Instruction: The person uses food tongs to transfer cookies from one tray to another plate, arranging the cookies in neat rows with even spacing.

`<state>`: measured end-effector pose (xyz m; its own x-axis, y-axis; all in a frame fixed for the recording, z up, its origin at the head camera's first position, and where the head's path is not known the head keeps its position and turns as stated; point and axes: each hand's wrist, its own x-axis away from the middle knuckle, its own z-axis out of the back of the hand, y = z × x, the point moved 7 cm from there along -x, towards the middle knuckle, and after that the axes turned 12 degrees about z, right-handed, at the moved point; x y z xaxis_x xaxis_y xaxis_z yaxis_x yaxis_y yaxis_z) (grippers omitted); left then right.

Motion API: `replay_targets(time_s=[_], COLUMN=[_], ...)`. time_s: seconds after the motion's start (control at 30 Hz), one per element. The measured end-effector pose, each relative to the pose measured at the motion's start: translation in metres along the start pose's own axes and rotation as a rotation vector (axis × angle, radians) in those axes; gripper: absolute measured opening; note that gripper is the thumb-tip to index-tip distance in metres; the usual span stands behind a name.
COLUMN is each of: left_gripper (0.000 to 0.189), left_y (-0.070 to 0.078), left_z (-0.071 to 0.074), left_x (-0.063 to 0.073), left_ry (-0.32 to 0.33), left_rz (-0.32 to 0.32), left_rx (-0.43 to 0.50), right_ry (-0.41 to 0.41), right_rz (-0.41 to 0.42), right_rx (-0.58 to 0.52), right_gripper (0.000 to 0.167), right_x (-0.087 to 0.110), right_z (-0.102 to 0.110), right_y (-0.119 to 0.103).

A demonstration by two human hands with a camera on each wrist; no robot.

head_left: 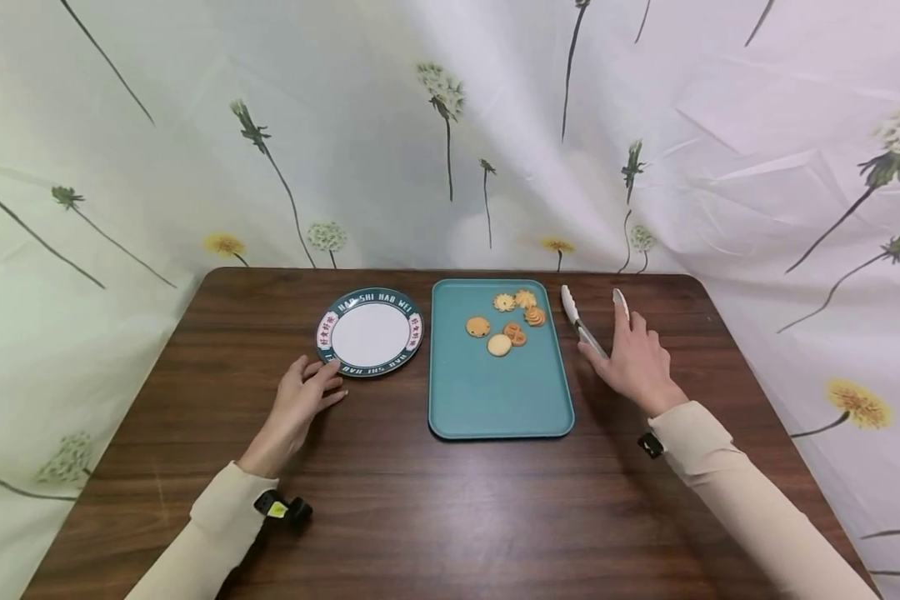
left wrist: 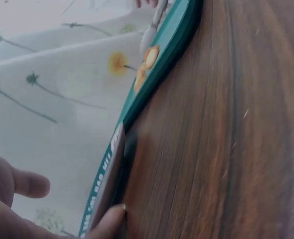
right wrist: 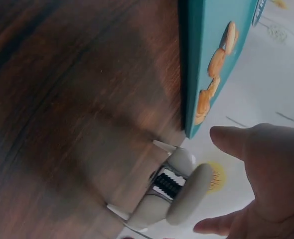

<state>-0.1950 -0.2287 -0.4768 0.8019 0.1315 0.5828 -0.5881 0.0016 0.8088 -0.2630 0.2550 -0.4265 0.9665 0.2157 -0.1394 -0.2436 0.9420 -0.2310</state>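
Note:
My left hand (head_left: 300, 398) is at the near left rim of a round plate (head_left: 371, 333) with a dark green lettered border and white middle. In the left wrist view its thumb and fingers are spread, with one finger (left wrist: 109, 221) right at the plate's edge. To the right, my right hand (head_left: 637, 362) hovers over a pair of tongs (head_left: 588, 337) with pale tips, lying spread on the table. The right wrist view shows thumb and fingers apart on either side of the tongs' grey handle (right wrist: 189, 194), not closed round it.
Between the hands lies a teal rectangular tray (head_left: 495, 404). Several cookies sit in its far half, among them a round plain cookie (head_left: 499, 345) and a pretzel-shaped one (head_left: 515, 335). The dark wooden table (head_left: 435, 517) ends at a flower-print curtain (head_left: 375, 167) behind.

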Motion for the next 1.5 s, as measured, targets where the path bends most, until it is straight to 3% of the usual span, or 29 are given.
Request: replay_targets(time_s=[0.23,0.43,0.7,0.9,1.2,1.5], left_gripper=[0.077,0.066,0.063,0.063,0.062,0.062], left_y=[0.004,0.007,0.009,0.008,0.01,0.008], left_z=[0.012,0.022,0.03,0.03,0.029,0.029], left_x=[-0.022,-0.036,-0.043,-0.045,-0.045,-0.046], left_ry=[0.022,0.07,0.102,0.106,0.102,0.097], left_rz=[-0.031,-0.08,-0.069,-0.063,-0.062,-0.06], left_rx=[-0.007,-0.055,-0.08,-0.067,-0.06,-0.063], right_ry=[-0.139,-0.165,-0.128,-0.074,-0.008,0.059], right_rz=[-0.086,-0.108,-0.129,-0.149,-0.182,-0.15], right_rx=[-0.061,-0.087,-0.108,-0.134,-0.167,-0.172], right_gripper=[0.104,0.106,0.111,0.096,0.09,0.084], right_x=[-0.009,-0.013,-0.015,-0.015,-0.013,-0.013], right_z=[-0.013,-0.02,-0.024,-0.024,-0.024,-0.023], right_y=[0.013,0.02,0.023,0.027,0.03,0.03])
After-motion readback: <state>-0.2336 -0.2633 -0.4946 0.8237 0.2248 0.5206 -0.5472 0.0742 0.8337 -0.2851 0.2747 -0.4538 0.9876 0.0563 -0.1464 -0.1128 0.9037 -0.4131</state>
